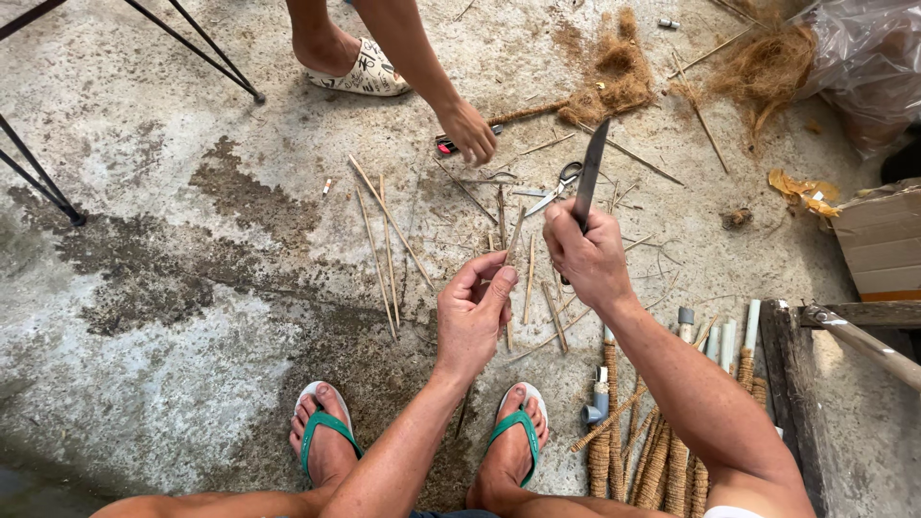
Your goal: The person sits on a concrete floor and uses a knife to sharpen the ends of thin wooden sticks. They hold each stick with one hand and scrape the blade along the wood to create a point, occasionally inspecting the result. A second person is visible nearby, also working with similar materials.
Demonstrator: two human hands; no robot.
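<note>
My left hand (473,312) pinches a thin bamboo stick (515,235) that points up and away from me. My right hand (587,254) grips a long dark knife (590,171), blade pointing up, just right of the stick. Several split bamboo sticks (389,240) lie on the concrete floor in front of my hands. Another person's hand (467,131) reaches down to a small red and black tool (447,145) on the floor beyond them.
Scissors (554,189) lie near the knife blade. Coir fibre heaps (614,72) sit at the far right beside a plastic bag (868,58). Coir-wrapped pipes (652,441) lie by my right leg. A cardboard box (883,240), wooden bench (796,384), metal legs (206,48).
</note>
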